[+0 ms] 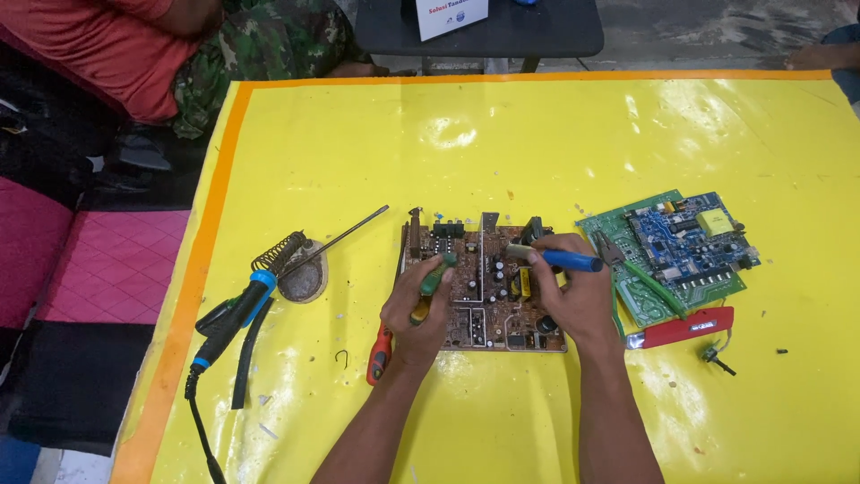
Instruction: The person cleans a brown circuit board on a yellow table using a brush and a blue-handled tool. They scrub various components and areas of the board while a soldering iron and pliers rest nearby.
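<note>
Two hands are working over one brown board point(484, 291), which is lying near the middle of the yellow mat point(537, 143). A second pair of boards is sitting to its right, a blue one point(690, 242) lying on top of a green one point(640, 291), so three boards in all.

The left hand point(417, 309) is closing around a green-handled tool point(434, 278), its tip resting on the brown board's left part. The right hand point(573, 296) is pinching a blue-handled tool point(564, 260) between thumb and fingers, with the handle pointing right. Which kind of tool each is, I cannot tell, since the fingers are covering the working ends.

The brown board is rectangular, crowded with small dark parts, a yellow block and metal brackets standing up along its far edge. Both hands are hiding much of its surface.

One red-handled screwdriver point(381, 350) is lying just under the left wrist, partly covered. One soldering iron point(233, 309) with a blue collar is leaning on a coiled stand point(291, 264) at the left, its cord running off the bottom edge. One thin metal rod point(345, 233) is lying beside the stand. One pair of green-handled pliers point(640, 269) is resting on the green board, and one red tool point(681, 327) is lying just below it. Another person in a red shirt point(107, 54) is sitting at the top left, mostly cut off.
</note>
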